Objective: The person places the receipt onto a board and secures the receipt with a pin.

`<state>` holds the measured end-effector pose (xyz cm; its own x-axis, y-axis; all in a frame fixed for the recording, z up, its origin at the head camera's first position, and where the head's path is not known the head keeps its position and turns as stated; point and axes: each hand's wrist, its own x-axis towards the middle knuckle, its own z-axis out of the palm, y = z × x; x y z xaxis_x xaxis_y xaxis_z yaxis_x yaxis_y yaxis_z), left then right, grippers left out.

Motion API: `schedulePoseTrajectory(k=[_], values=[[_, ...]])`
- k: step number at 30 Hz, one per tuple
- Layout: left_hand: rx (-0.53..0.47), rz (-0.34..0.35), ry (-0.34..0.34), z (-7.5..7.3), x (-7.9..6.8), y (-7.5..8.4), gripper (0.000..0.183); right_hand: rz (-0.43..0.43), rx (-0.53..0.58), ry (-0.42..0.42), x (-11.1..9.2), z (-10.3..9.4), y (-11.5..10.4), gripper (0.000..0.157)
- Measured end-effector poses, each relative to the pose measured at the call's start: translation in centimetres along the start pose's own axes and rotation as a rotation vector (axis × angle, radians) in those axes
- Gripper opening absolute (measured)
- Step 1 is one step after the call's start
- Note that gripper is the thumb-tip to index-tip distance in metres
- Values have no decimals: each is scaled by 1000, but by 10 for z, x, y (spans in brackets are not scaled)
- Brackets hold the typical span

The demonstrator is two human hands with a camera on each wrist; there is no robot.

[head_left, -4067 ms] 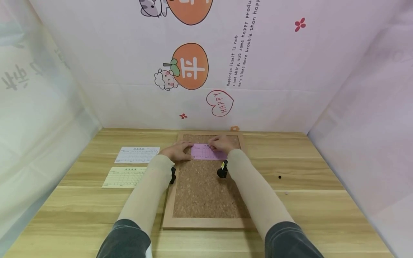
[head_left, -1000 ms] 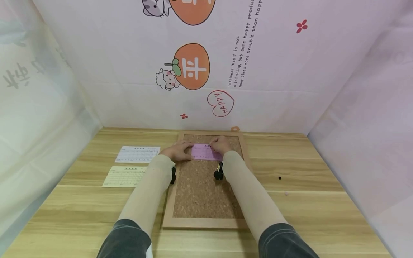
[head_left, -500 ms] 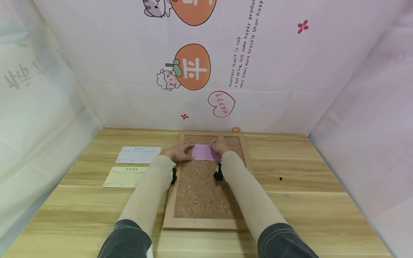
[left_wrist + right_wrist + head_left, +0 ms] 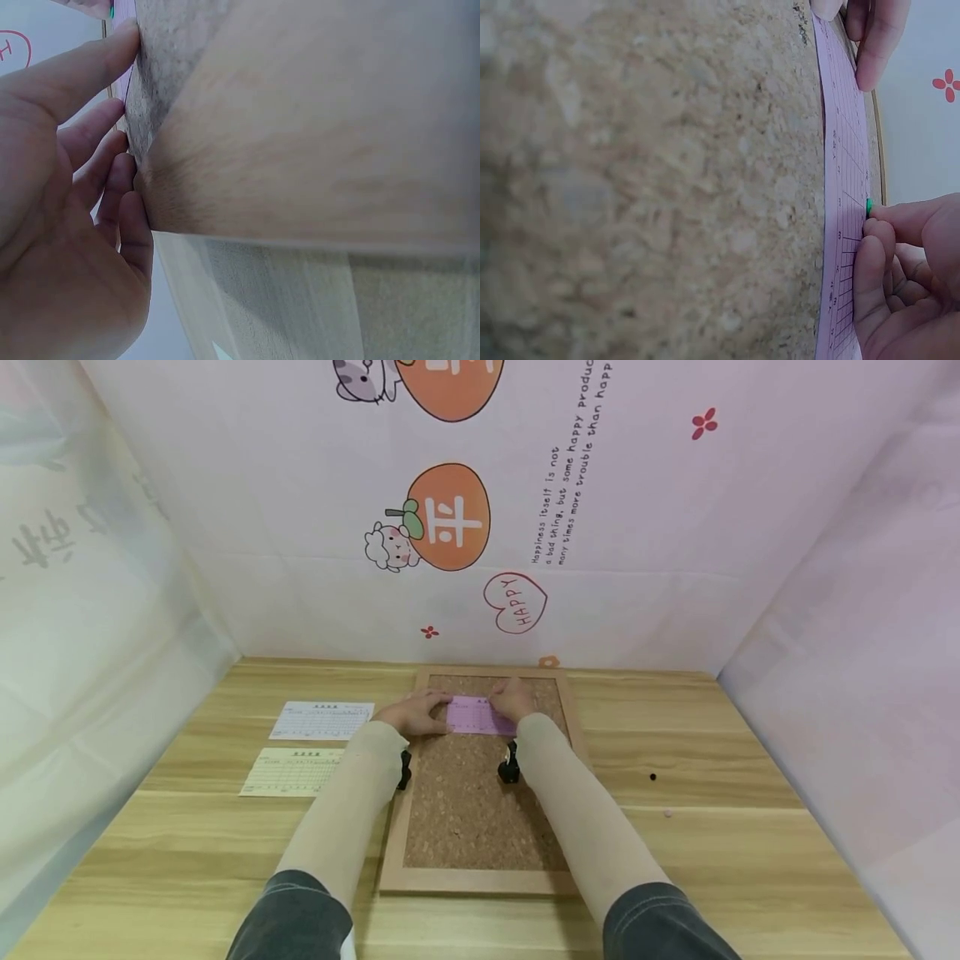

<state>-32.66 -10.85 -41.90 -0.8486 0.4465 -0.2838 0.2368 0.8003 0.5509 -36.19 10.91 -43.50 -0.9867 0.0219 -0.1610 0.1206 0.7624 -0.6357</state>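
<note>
A pink printed form (image 4: 468,716) lies on the upper part of a wood-framed cork board (image 4: 480,810). My right hand (image 4: 514,700) is at the form's upper edge, pinching a small green pushpin (image 4: 869,206) against the paper. Only the pin's green head shows between thumb and finger in the right wrist view; its point is hidden. My left hand (image 4: 411,713) rests at the form's left end, thumb and fingertips touching paper and board. Its other fingers lie along the board's wooden frame (image 4: 300,150) in the left wrist view.
Left of the board, a white form (image 4: 322,721) and a pale yellow form (image 4: 288,772) lie on the wooden table (image 4: 150,877). A small black dot-like object (image 4: 652,777) and a tiny pale one (image 4: 668,813) lie to the right. Printed cloth (image 4: 637,527) hangs behind.
Since the oldest frame, my right wrist and forearm have shifted slightly left and the fingers have closed in at the form's upper edge. My left hand has stayed put.
</note>
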Motion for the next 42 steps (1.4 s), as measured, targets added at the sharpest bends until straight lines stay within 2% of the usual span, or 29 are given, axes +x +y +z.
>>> schedulePoseTrajectory(k=[3, 11, 21, 24, 31, 38, 42], values=[[-3, 0, -1, 2, 1, 0, 69, -9, 31, -27, -1, -2, 2, 37], [10, -5, 1, 1, 3, -1, 69, -97, 116, -61, 1, -4, 8, 17], [14, 15, 9, 0, 0, -1, 68, -140, 176, -126, -9, -12, 7, 23], [9, 18, 9, 0, 0, -1, 68, -167, 168, -149, -13, -17, 9, 28], [11, 10, 6, 0, 1, -2, 69, -224, 3, -125, -20, -31, 16, 30], [9, 7, 13, 1, 0, 0, 69, -315, -30, -169, -28, -42, 23, 29], [10, 8, 16, 1, 1, -1, 69, -369, -74, -163, -34, -48, 30, 29]])
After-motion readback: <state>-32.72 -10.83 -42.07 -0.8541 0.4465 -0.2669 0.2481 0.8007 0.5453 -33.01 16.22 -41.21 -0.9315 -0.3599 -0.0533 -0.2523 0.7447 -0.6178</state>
